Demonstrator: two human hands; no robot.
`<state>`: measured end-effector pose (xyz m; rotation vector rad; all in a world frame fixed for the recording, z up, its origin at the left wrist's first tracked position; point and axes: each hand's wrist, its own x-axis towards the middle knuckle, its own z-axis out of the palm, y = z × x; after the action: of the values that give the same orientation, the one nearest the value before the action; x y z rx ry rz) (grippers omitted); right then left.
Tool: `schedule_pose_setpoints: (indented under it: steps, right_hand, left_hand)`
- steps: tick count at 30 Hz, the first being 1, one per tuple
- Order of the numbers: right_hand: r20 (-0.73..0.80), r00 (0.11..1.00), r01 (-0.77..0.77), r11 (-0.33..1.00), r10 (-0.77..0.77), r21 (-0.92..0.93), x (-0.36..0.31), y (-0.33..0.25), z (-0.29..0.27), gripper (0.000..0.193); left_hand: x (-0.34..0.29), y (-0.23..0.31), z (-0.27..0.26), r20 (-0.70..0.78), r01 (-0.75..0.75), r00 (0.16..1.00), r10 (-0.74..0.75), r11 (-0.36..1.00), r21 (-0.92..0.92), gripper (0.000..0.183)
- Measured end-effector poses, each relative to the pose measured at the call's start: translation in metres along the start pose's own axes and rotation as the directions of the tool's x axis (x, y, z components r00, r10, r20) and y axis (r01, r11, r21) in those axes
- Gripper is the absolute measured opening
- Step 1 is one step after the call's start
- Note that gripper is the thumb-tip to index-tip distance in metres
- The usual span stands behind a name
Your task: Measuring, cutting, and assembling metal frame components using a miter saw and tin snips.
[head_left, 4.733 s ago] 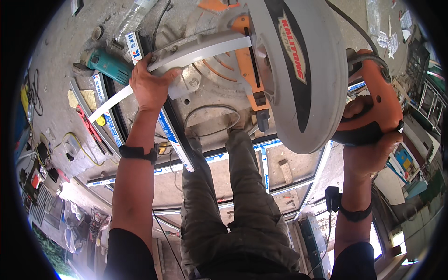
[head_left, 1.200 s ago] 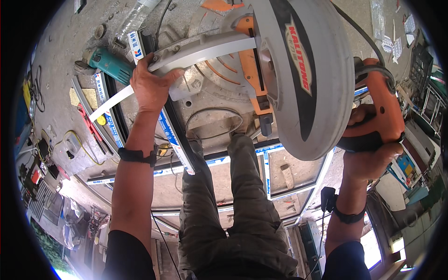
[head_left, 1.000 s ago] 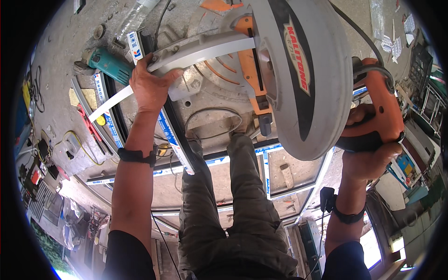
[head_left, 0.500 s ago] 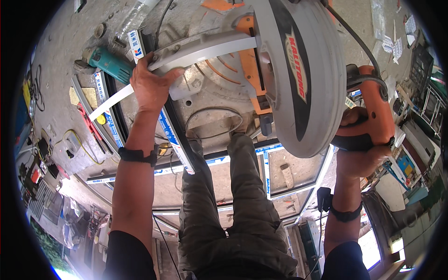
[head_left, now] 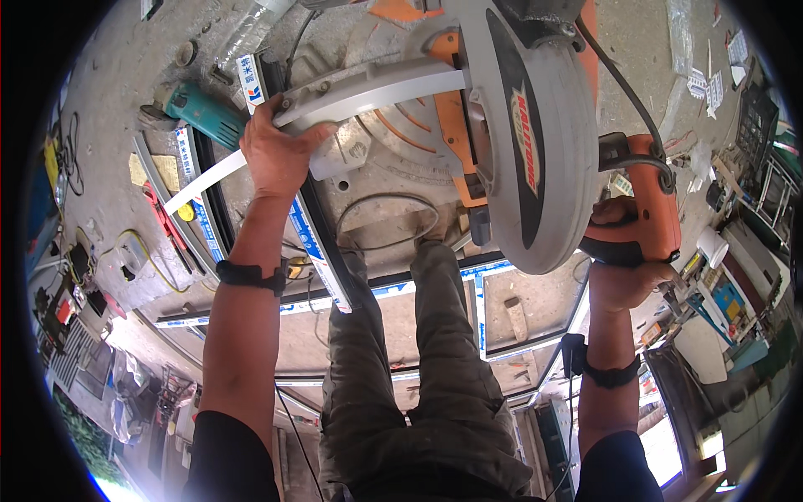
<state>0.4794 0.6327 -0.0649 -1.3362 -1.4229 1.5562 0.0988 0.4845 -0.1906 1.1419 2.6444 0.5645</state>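
The white strip (head_left: 393,91) was laid over the saw base (head_left: 341,157), past its left edge, and pinched to the grey fence (head_left: 366,75) by the left hand (head_left: 280,155), likely to stop slipping. The orange handle (head_left: 659,207) was gripped by the right hand (head_left: 626,283).

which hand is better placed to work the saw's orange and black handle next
Likely the right hand: it grips that orange-and-black handle, while the left hand holds the long white strip.

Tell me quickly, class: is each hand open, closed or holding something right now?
Left hand: closed, holding the white strip at the grey fence.
Right hand: closed around the orange saw handle.
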Motion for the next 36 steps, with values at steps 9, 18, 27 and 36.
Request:
schedule_pose_setpoints:
  steps: [9, 18, 27, 36]
  right_hand:
    - [-0.118, 0.993, 0.002, 0.992, -0.017, -0.123, -0.008, 0.045, -0.011, 0.102]
    - [0.112, 0.992, 0.047, 0.998, -0.053, 0.047, 0.034, -0.048, 0.001, 0.090]
    - [0.131, 0.982, -0.107, 0.970, 0.138, -0.220, 0.148, -0.202, 0.052, 0.039]
    - [0.143, 0.943, -0.213, 0.876, 0.300, -0.432, 0.253, -0.227, 0.081, 0.036]
  left_hand:
    - [-0.001, 0.001, -0.001, 0.008, 0.028, 1.000, -0.028, 1.000, -0.006, 0.088]
    - [0.005, -0.001, -0.012, 0.143, -0.028, 0.990, 0.017, 0.997, 0.074, 0.082]
    - [-0.070, -0.039, -0.115, 0.367, -0.107, 0.929, 0.048, 0.984, 0.143, 0.033]
    - [-0.259, -0.116, -0.228, 0.420, 0.713, 0.681, -0.600, 0.674, -0.194, 0.033]
